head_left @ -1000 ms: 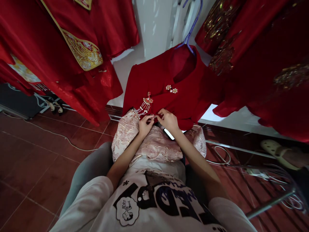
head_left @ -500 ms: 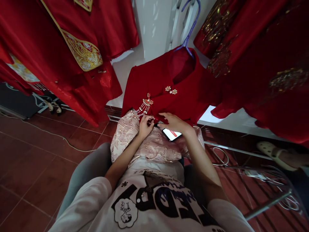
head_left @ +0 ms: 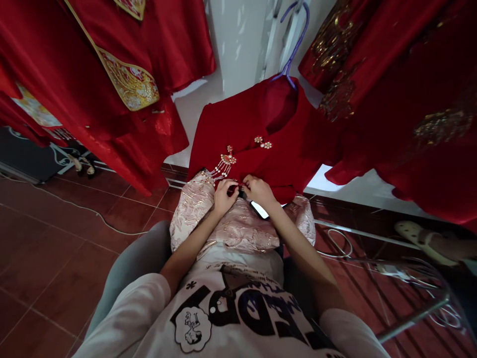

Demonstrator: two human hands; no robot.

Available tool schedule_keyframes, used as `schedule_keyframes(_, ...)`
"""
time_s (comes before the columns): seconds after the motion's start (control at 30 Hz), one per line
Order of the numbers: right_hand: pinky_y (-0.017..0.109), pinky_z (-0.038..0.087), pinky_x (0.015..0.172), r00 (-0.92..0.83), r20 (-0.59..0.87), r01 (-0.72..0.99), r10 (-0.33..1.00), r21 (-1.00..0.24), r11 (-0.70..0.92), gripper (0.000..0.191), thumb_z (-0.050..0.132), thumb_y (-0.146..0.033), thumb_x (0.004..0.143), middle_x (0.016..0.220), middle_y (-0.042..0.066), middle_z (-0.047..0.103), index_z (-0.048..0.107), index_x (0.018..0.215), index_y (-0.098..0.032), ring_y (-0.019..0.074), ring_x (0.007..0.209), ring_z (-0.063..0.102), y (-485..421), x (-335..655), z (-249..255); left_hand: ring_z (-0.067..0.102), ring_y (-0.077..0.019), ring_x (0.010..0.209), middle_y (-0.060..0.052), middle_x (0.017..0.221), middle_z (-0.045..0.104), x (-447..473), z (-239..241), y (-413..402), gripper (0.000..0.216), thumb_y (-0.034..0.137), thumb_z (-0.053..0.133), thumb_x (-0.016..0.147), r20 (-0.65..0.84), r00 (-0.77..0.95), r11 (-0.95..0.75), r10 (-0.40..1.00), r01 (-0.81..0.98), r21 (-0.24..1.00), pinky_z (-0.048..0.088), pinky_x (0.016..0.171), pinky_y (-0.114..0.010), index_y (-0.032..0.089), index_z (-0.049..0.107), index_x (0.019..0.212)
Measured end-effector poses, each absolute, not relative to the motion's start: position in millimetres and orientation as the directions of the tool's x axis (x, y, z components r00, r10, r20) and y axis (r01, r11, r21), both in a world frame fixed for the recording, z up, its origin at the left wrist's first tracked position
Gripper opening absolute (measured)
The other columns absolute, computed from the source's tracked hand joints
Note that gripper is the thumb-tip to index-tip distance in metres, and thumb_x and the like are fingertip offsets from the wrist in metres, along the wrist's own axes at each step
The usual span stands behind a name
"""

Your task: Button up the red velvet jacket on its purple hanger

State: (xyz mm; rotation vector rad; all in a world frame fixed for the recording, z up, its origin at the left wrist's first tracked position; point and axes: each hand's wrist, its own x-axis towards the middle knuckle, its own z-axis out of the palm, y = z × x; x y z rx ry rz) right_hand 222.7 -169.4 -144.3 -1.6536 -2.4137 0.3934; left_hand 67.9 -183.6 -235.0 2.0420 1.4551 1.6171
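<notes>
A red jacket (head_left: 246,129) on a purple hanger (head_left: 292,49) lies over my lap. It carries a beaded tassel ornament (head_left: 225,161) and a pearl clasp (head_left: 263,143). My left hand (head_left: 224,194) and my right hand (head_left: 258,191) are both closed in a pinch at the jacket's lower front edge, fingertips nearly meeting on some small red and gold piece. Under my right wrist lies a phone (head_left: 258,209) with its screen lit. A pink and gold brocade cloth (head_left: 238,226) covers my knees beneath the jacket.
Red embroidered garments hang at the left (head_left: 108,74) and at the right (head_left: 402,99). A white cable (head_left: 74,201) runs over the brown tiled floor. A metal rack (head_left: 413,278) stands at the lower right, and another person's foot in a pale clog (head_left: 413,233) shows beside it.
My right hand had reached out flat over the phone half a second ago; it has come back to the jacket's edge and pinches beside the left hand again.
</notes>
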Motion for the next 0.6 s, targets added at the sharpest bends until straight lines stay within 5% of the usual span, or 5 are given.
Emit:
schedule_keyframes(0.23,0.030,0.048,0.082,-0.316,-0.013,0.913,0.949,-0.278,0.300,0.027,0.045,-0.024,0.102,0.118,0.015,0.072,0.061,0.121,-0.013,0.0267,0.108,0.070,-169.5,220.1,-145.4,0.065,-0.0101,0.072,-0.004,0.104,0.070,69.0,-238.3,-181.8,0.028,0.006,0.064,0.085,0.573,-0.065,-0.474,0.817,0.492,0.730,0.057,0.070,-0.022,0.020,0.068,0.110)
schedule_keyframes(0.6,0.029,0.049,0.086,-0.347,0.002,0.900,0.938,-0.282,0.333,0.024,0.055,-0.023,0.097,0.124,0.012,0.068,0.063,0.117,-0.013,0.0235,0.111,0.067,-169.7,220.7,-148.8,0.066,-0.0145,0.083,-0.003,0.100,0.069,69.8,-238.6,-182.2,0.020,0.009,0.068,0.086,0.608,-0.122,-0.417,0.784,0.623,0.662,0.055,0.078,-0.025,0.021,0.067,0.102)
